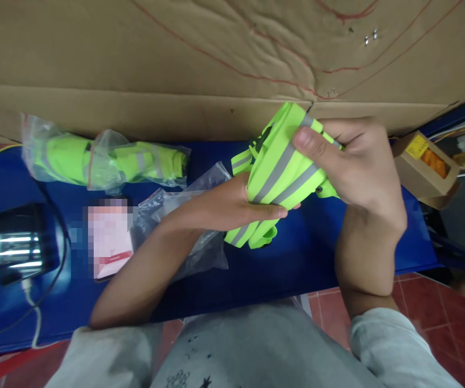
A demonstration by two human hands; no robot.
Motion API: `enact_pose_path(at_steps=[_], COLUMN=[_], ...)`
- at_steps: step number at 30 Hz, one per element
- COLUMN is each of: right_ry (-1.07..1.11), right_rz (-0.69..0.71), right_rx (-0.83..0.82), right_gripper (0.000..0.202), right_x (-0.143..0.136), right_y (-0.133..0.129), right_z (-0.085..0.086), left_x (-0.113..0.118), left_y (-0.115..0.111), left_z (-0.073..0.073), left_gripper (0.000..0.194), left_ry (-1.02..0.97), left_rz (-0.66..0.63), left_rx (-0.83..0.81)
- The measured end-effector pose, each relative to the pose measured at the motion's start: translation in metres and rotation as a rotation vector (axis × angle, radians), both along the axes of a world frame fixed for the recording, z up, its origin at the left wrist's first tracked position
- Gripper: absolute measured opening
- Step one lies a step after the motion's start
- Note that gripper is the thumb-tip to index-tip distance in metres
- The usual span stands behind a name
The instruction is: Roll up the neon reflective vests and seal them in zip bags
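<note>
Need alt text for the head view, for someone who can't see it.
Two bare hands, left and right, hold a folded neon-yellow strap with grey stripes above a blue table. Clear plastic bags lie by the left forearm; similar bagged straps lie further left, near a cardboard wall.

Left hand (236,205) is extending forward, thumb along the top, palm partly hidden. Right hand (357,161) is pinching, wrist bending inward, forearm rising steeply.

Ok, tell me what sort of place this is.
Most likely a small packing workspace: the left hand and right hand hold neon reflective straps, and bagged neon bundles and loose clear bags lie on the blue table.
</note>
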State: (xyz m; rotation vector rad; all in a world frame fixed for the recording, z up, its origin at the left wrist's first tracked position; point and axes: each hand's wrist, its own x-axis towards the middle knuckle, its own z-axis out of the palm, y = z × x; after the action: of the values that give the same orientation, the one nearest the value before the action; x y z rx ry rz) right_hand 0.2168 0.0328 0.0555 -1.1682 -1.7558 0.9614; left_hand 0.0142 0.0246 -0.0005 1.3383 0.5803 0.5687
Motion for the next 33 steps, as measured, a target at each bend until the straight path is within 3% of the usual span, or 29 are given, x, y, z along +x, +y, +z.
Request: enact_pose_path(at_steps=[6, 10, 13, 16, 18, 20, 24, 26, 29, 31, 33], right_ry=[0.085, -0.020, -0.129, -0.245, -0.285, -0.286, -0.294, -0.273, -0.199, -0.135, -0.058], right_rz=[0.142, 0.096, 0.230, 0.344, 0.293, 0.189, 0.033, -0.022, -0.055, -0.099, -0.122], right_rx=[-0.201, -0.022, 0.012, 0.097, 0.171, 0.225, 0.317, 0.325, 0.290, 0.258, 0.191], right_gripper=[0.031, 0.023, 0.034, 0.046, 0.054, 0.050, 0.037, 0.034, 0.025, 0.016, 0.023], right_x=[0.002, -0.005, -0.008, -0.013, -0.018, -0.023, -0.024, -0.020, -0.014, -0.011, -0.010], right_y=[0.006, 0.010, 0.008, 0.003, 0.000, -0.002, -0.005, -0.006, -0.007, -0.007, -0.006], right_z=[-0.008, -0.012, -0.012, -0.012, -0.013, -0.013, -0.005, 0.000, 0.003, 0.003, 0.002], left_x=[0.003, -0.003, -0.005, -0.004, -0.004, -0.004, -0.002, 0.001, 0.003, 0.002, 0.000], left_y=[-0.007, -0.010, -0.008, -0.004, -0.003, -0.002, -0.003, -0.004, -0.003, -0.001, 0.000], left_z=[0.004, 0.009, 0.010, 0.009, 0.009, 0.010, 0.013, 0.013, 0.010, 0.008, 0.008], left_gripper=[0.019, 0.020, 0.018, 0.013, 0.014, 0.014, 0.021, 0.025, 0.022, 0.018, 0.014], left_ry=[-0.060, -0.063, -0.032, -0.010, 0.003, -0.007, -0.144, -0.168, -0.102, -0.045, 0.007], left_rz=[-0.064, 0.000, 0.038, 0.148, 0.221, 0.227, 0.064, -0.014, -0.103, -0.112, -0.101], left_rx=[-0.099, -0.059, 0.001, 0.216, 0.275, 0.160, -0.200, -0.295, -0.266, -0.155, -0.029])
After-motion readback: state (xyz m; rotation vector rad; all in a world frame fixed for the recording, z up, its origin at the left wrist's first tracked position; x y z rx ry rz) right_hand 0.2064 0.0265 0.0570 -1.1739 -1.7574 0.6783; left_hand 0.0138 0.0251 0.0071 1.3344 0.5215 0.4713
